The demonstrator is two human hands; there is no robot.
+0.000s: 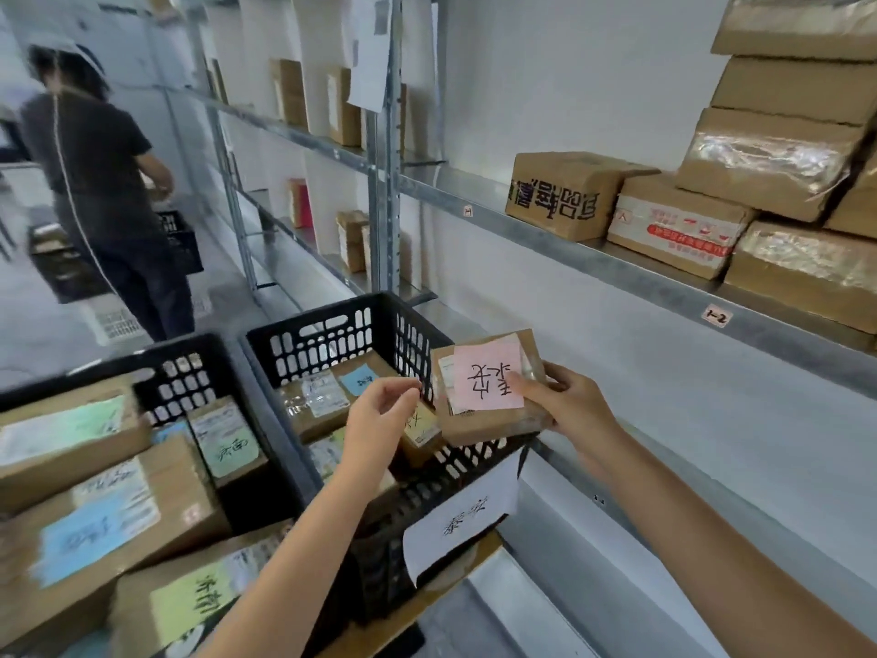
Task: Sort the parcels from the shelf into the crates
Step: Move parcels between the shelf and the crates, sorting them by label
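My right hand (564,401) grips a small cardboard parcel (479,427) with a pink handwritten note on top, held over the right rim of a black crate (332,332). That crate holds several small parcels with blue and white labels. My left hand (379,415) hovers just left of the parcel, fingers loosely curled, holding nothing. A second black crate (185,368) to the left holds larger labelled boxes. More brown parcels (688,220) are stacked on the metal shelf (617,273) at the upper right.
Another person (99,182) stands in the aisle at the left beside other black crates. Metal shelving with scattered boxes runs along the white wall. A white paper label (465,515) hangs on the near crate's front.
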